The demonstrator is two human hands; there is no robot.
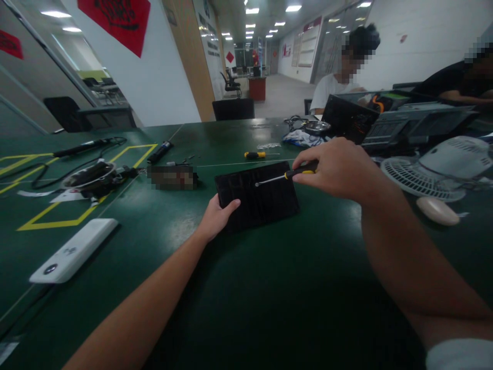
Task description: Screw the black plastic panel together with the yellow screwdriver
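Note:
Near the middle of the green table, my left hand (217, 217) grips the lower left side of a flat black rectangular panel (262, 203), its thumb lying on top. My right hand (331, 169) is wrapped round the black and yellow handle of a screwdriver (274, 179). The shaft points left over the panel, and a small bright piece shows at its tip; whether the tip touches the panel I cannot tell. Beyond the panel lies a second, yellow and black screwdriver (256, 154).
On the green table (246, 318), a white power strip (73, 252) lies left, with a cable-filled bowl (90, 177) behind it. A white fan part (442, 164), a pale oval object (438, 211) and an open computer case (404, 121) stand right. Two people sit beyond.

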